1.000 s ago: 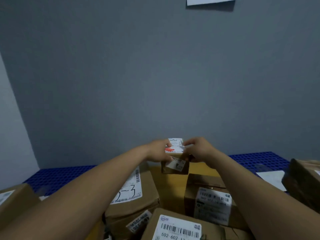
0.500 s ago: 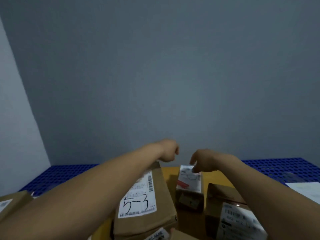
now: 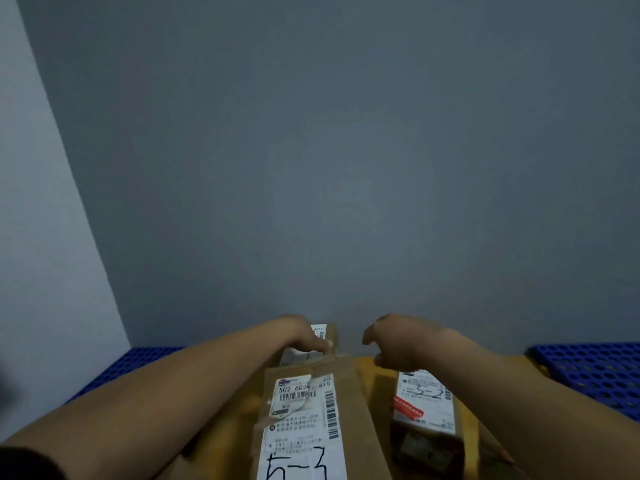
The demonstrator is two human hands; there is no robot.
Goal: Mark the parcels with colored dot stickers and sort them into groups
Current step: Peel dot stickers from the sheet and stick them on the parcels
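Small parcel lies just beneath right hand, apparently apart.

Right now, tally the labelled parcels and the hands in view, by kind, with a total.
Labelled parcels: 3 (5-3 parcel, 3-2 parcel, far parcel)
Hands: 2 (left hand, right hand)
Total: 5

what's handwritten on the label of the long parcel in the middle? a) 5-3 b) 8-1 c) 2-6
a: the long parcel has 5-3 in black marker at the near end of its label.
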